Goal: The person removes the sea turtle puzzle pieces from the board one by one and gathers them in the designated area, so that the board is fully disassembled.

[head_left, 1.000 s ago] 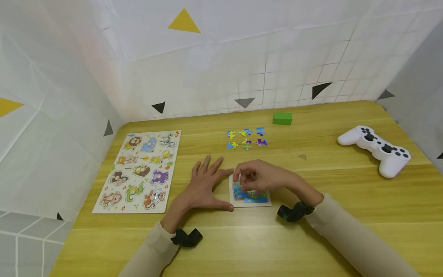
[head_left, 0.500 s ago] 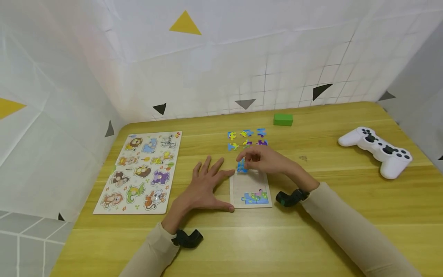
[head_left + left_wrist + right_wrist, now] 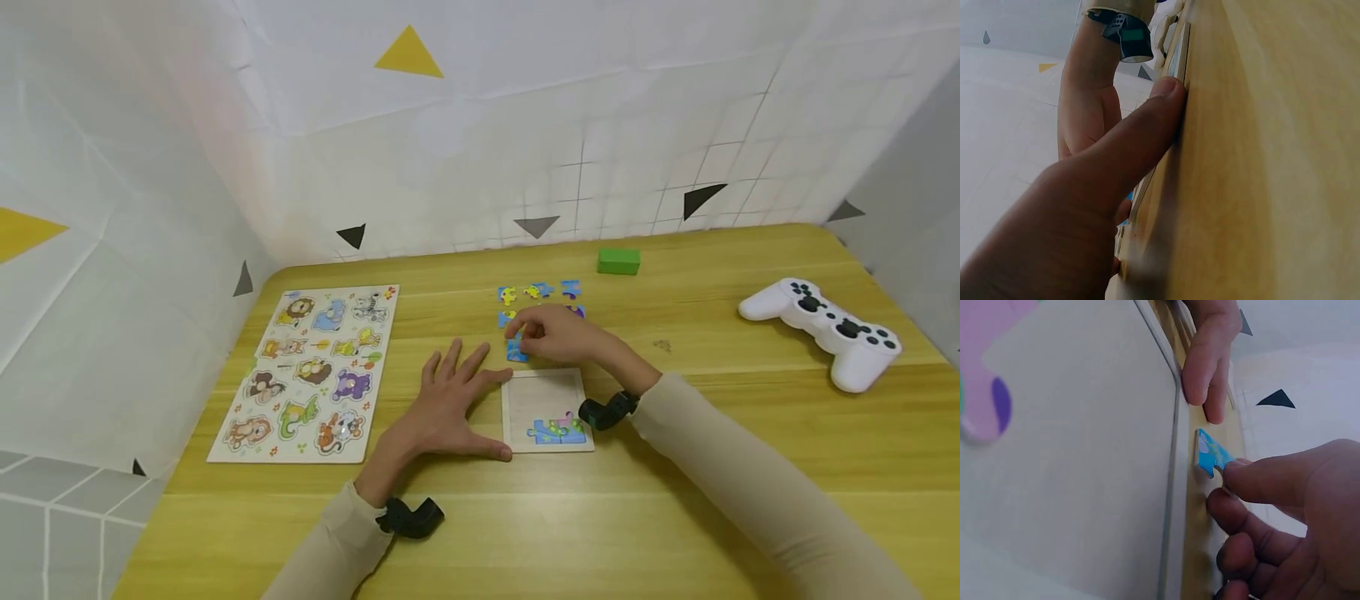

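My right hand (image 3: 558,333) pinches a blue puzzle piece (image 3: 1211,453) between thumb and fingers, just beyond the far edge of a square wooden puzzle tray (image 3: 506,417). Joined blue, green and pink pieces (image 3: 558,430) lie in the tray's near right corner; the rest of its floor shows bare. On the tray's left side rests my left hand (image 3: 446,417), fingers spread, with thumb and index fingertip at the frame. Behind the right hand several loose puzzle pieces (image 3: 534,291) lie in rows, some hidden by it.
An animal peg puzzle board (image 3: 303,379) lies on the left of the wooden table (image 3: 480,533). A green block (image 3: 618,262) stands at the back. On the right is a white game controller (image 3: 821,329). White cloth (image 3: 465,150) hangs behind the table.
My right hand has carried the blue piece from over the tray, away to its far side, uncovering the tray floor. The left hand has stayed at the tray's edge.
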Available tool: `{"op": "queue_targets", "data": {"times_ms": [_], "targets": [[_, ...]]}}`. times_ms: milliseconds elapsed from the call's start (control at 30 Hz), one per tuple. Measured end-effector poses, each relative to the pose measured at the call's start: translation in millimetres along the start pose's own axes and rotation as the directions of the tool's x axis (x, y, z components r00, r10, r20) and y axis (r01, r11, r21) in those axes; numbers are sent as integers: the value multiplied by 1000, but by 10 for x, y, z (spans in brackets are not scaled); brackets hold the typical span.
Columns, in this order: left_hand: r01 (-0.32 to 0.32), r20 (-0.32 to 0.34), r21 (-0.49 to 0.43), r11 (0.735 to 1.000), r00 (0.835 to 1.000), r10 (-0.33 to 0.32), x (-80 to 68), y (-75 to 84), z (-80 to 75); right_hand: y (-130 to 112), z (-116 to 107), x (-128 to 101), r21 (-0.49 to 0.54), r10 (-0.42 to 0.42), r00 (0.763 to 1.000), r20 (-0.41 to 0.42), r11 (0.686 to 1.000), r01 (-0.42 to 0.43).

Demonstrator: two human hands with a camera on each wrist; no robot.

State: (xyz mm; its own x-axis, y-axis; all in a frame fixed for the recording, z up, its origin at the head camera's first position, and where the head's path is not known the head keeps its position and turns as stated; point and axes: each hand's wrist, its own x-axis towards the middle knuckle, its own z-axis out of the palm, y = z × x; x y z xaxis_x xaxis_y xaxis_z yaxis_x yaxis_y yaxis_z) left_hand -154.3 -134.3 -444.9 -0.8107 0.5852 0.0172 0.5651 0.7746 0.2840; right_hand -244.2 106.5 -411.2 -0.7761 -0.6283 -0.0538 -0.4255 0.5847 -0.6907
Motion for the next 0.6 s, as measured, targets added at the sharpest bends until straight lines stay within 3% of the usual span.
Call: {"op": "queue_targets", "data": {"times_ms": [200,600], "targets": [[3,10,-1,1000,1000,-3,-4,4,-5,13,15,7,-11,12,1000,6,1000,-12],[-3,-4,3,1000,1000,3,7,-17,11,-22,84,70,-147,-101,995,-11,984,98]]}}
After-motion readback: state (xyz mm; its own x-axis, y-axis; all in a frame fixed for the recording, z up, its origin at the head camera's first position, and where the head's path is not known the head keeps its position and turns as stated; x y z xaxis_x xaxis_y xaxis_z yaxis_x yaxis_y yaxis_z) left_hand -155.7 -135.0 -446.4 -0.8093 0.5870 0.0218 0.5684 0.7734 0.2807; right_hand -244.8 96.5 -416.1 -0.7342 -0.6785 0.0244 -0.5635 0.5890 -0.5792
